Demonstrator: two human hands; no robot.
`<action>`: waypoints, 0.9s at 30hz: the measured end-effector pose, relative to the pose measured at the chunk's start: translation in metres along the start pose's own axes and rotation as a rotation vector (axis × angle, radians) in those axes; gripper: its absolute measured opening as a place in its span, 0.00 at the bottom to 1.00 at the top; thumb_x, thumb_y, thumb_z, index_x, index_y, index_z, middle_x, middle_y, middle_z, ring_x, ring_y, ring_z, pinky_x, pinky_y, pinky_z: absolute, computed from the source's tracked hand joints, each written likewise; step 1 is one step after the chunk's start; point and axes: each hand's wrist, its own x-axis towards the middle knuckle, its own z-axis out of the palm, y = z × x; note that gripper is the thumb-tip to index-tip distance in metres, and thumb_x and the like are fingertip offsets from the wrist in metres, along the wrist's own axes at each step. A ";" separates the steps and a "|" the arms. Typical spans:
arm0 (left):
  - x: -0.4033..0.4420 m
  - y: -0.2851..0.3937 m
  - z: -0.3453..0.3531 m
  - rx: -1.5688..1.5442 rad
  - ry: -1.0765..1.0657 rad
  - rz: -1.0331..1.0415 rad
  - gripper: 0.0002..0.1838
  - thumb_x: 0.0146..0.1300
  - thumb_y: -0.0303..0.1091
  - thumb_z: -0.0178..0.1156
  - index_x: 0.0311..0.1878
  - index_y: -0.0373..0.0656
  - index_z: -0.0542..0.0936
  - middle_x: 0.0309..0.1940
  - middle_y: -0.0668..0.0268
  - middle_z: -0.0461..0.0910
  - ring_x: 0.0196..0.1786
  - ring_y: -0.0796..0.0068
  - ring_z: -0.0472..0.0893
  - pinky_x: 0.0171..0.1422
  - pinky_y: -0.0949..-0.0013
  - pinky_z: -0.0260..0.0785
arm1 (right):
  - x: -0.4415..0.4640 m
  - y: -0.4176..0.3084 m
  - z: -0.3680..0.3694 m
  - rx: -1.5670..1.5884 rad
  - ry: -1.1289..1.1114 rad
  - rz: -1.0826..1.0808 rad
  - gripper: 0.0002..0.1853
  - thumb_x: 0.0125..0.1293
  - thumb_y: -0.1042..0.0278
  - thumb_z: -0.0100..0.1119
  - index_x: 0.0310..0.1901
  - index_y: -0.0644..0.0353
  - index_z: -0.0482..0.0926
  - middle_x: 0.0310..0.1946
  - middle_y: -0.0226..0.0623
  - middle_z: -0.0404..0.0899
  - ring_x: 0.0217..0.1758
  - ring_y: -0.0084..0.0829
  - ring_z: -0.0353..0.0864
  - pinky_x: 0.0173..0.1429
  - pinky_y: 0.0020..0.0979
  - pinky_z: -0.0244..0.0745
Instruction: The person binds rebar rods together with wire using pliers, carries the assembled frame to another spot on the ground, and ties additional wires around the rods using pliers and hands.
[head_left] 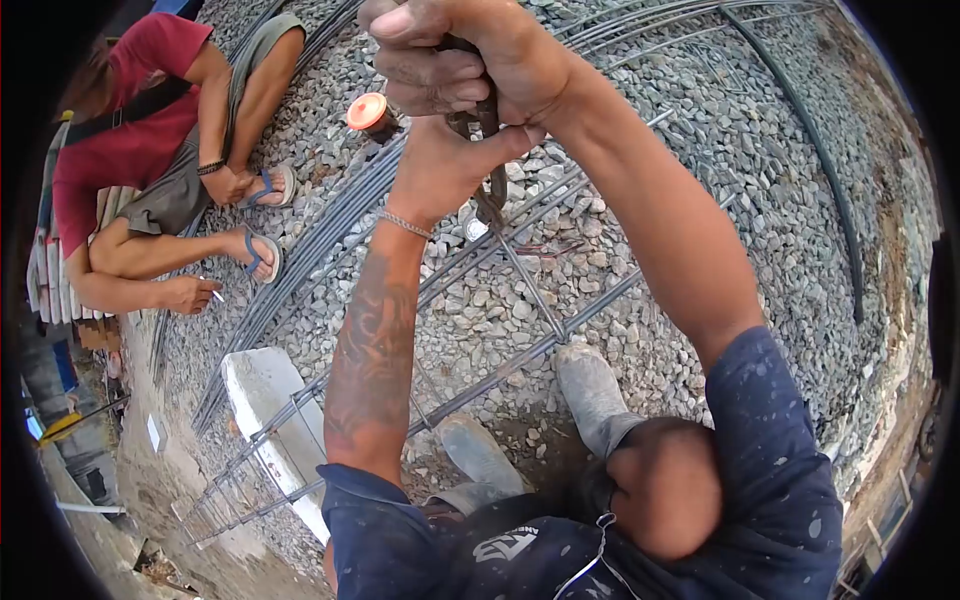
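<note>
Dark metal pincers point down toward a joint of the rebar frame, their jaws close to the bars. My right hand wraps around the handles at the top of the view. Just below, my left hand is also closed on the pincers, its thumb lying across them. My palms and fingers hide part of the handles. The frame is made of long bars with crosspieces and runs diagonally above the gravel. Whether the jaws grip wire is too small to tell.
Grey gravel covers the ground. A bundle of loose rebar lies left of the frame, near a white block and an orange-topped container. A seated person in a red shirt holds a cigarette. A dark bar curves at right.
</note>
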 end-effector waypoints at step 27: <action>-0.017 -0.005 0.002 -0.578 -0.172 -0.150 0.35 0.69 0.57 0.30 0.53 0.28 0.67 0.37 0.52 0.78 0.41 0.63 0.81 0.44 0.69 0.73 | -0.006 0.006 0.009 -0.302 0.555 -0.233 0.21 0.65 0.47 0.50 0.33 0.61 0.68 0.26 0.32 0.69 0.33 0.29 0.79 0.36 0.29 0.78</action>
